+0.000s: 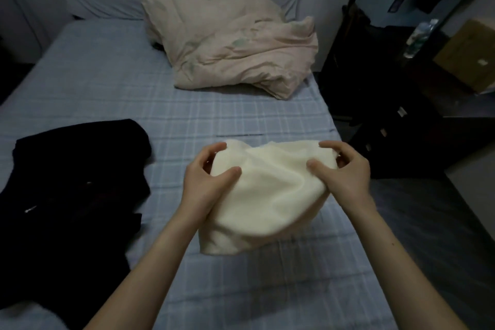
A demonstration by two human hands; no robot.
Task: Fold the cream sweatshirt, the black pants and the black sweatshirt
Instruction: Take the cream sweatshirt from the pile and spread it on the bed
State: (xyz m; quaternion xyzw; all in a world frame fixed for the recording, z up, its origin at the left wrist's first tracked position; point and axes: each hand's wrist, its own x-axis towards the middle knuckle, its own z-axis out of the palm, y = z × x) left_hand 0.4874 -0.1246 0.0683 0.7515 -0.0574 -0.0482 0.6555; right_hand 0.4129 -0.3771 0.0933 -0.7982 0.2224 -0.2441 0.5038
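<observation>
The cream sweatshirt (267, 195) is a compact folded bundle held just above the blue checked bed (214, 120), near its right side. My left hand (206, 177) grips the bundle's left edge, thumb on top. My right hand (345, 171) grips its right edge in the same way. A heap of black clothing (69, 195) lies unfolded on the bed's left part; I cannot tell the black pants from the black sweatshirt in it.
A pale pink crumpled duvet (230, 43) lies at the head of the bed. To the right of the bed stand dark furniture (375, 88), a plastic bottle (417, 37) and a cardboard box (466, 53). The bed's right edge runs close to the cream bundle.
</observation>
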